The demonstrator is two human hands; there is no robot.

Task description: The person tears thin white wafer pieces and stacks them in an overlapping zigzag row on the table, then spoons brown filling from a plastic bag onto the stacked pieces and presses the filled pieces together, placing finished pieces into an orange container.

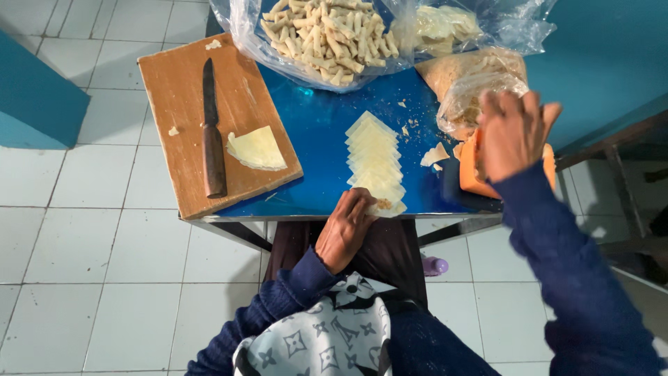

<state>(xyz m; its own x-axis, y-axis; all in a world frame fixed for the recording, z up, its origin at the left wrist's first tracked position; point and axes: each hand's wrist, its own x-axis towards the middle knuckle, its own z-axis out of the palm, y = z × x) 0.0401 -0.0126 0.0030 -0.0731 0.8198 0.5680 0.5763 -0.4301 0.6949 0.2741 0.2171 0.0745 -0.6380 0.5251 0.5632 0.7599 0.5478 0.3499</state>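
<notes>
Hands at the wrapper row

Left hand (346, 228) pinches the nearest filled wrapper (387, 206) — right hand (511, 134), fingers loose, reaches into the orange tub (469, 169).

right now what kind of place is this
Likely a small home or informal food-prep spot: a blue table on white floor tiles, a wooden cutting board with a knife, a row of cut wrappers and a bag of rolled snacks.

Blue table (316, 132), orange bowl (470, 170)
</notes>
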